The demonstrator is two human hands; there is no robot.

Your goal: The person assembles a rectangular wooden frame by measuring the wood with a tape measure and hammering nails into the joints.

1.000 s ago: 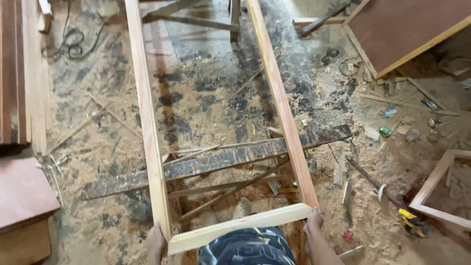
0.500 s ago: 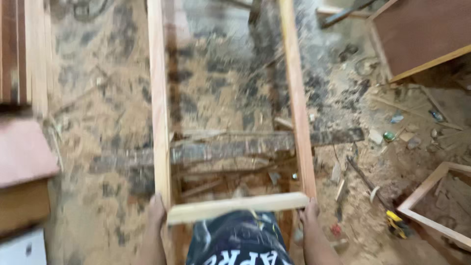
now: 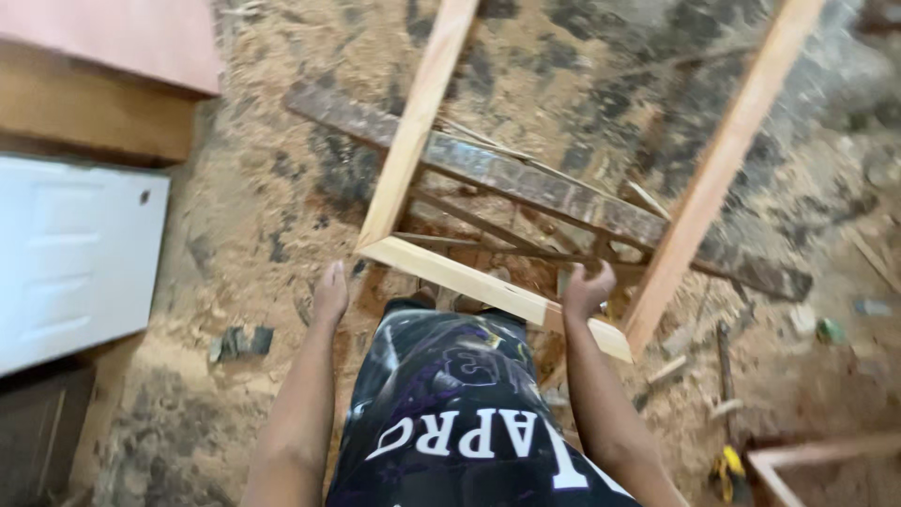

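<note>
From the head camera, looking down, a pale wooden frame (image 3: 601, 160) lies on the sawdust-covered floor (image 3: 263, 197), its near crosspiece running slantwise just ahead of the person's dark printed shirt (image 3: 460, 422). It rests across a dark weathered plank (image 3: 526, 183) with thin offcut strips under it. A second ago the frame lay nearly square to the body with both hands at its near corners; now it sits turned at an angle, and the left hand (image 3: 330, 293) has come off the wood. That hand hangs beside the near left corner, fingers straight and pointing down, its grip open and holding nothing. The right hand (image 3: 587, 289) is at the near crosspiece, fingers curled loosely above the rail; whether it closes on the wood or only touches it cannot be told. So the frame seems to have been swung round and partly let go. To the left lie a white panelled door (image 3: 75, 263) and a reddish board (image 3: 122, 38); at lower right sit a yellow tool (image 3: 727, 467) and the corner of another frame (image 3: 826, 465).
</note>
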